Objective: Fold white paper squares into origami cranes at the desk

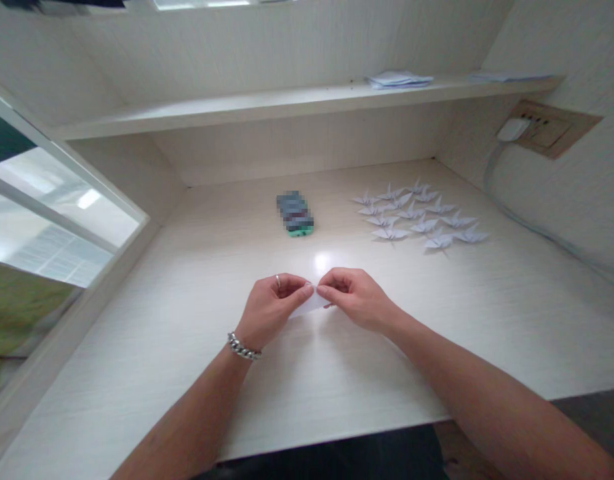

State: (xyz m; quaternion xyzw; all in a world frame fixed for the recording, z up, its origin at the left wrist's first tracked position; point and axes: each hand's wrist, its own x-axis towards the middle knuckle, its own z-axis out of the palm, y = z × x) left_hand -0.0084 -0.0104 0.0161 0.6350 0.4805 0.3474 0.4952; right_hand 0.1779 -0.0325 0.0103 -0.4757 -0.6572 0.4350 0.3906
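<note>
My left hand [273, 307] and my right hand [354, 299] meet at the middle of a pale wooden desk [187, 347]. Both pinch a small folded piece of white paper [311, 305] between thumb and fingers, low over the desk top. The paper is mostly hidden by the fingers. My left hand wears a ring and a metal chain bracelet at the wrist.
Several folded white paper cranes [419, 217] lie in rows at the back right. A phone [295, 213] lies at the back centre. A shelf [267, 107] above carries a stack of paper [399, 80]. A wall socket with plug and cable [517, 130] sits right; a window [41, 227] left.
</note>
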